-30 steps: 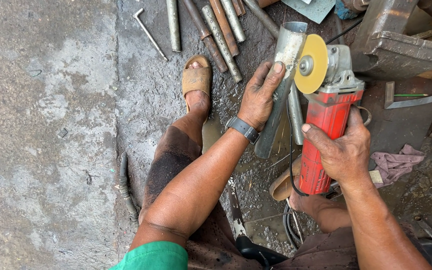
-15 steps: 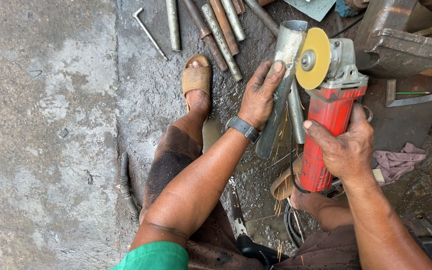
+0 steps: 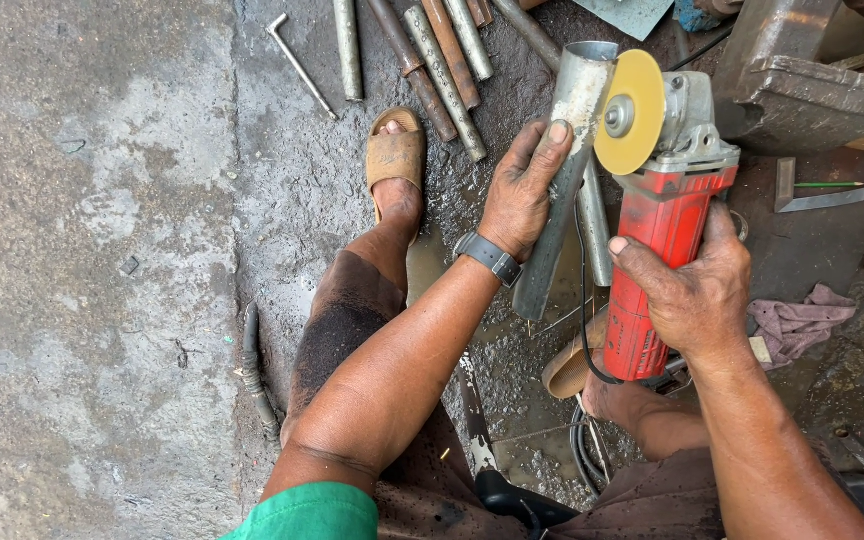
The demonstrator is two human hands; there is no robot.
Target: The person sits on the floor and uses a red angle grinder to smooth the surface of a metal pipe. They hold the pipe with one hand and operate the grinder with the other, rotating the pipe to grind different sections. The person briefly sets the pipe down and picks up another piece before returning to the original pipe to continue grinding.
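Between the earlier frames and this one little changed: the grinder [image 3: 667, 215] had crept slightly leftward, so its yellow disc [image 3: 630, 112] stood closer against the upper end of the pipe [image 3: 564, 170], and the pipe itself had barely shifted. Both hands kept their grips.

The left hand [image 3: 524, 190] was wrapped round the pipe, fingers pressed together along its near side with the thumb laid up the front; the pipe leaned steeply, its open top beside the disc, its lower end near the floor between the person's legs. The right hand [image 3: 692, 295] was closed round the red body of the grinder, fingers curled tight over it.

Whether the disc actually touched the pipe could not be told; the two overlapped from this angle. The far side of the pipe was hidden by the left hand, and the grinder's rear end by the right. The cord [image 3: 584, 330] vanished under the tool. The rods [image 3: 432, 60] at the top were cut off by the frame edge, as was the grey metal block [image 3: 812, 85]. A rag [image 3: 800, 322] lay right of the grinder.
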